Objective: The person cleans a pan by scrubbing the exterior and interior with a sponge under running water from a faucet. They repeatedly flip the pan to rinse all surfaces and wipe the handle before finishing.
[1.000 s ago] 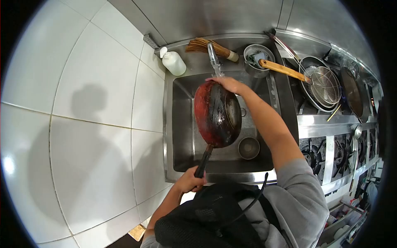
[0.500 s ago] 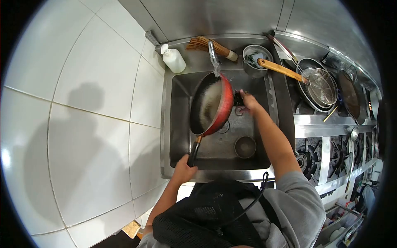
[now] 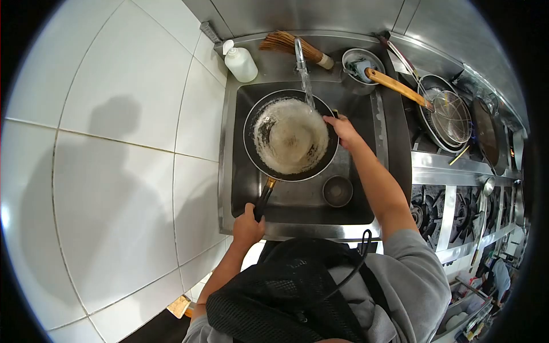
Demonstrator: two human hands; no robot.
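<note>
My left hand is closed round the black handle of a frying pan, which sits over the sink with its inside facing up. Whitish foam and cloudy water coat the pan's inner surface. At the pan's right rim, my right hand is closed, its thumb reaching over the edge. A dark scrubber shows only as a small bit beside those fingers; the rest is hidden. Water from the faucet runs down onto the pan's far right rim. A small round bowl rests on the sink floor.
Around the metal sink stand a white pump bottle, a bristle brush and a metal pot. A wooden-handled strainer lies over pans at the right. Stove burners line that side, and a tiled wall the left.
The pan has turned from tilted on its side, red outside showing, to lying level with its inside up. My right hand has come from beside its outer wall to the rim.
</note>
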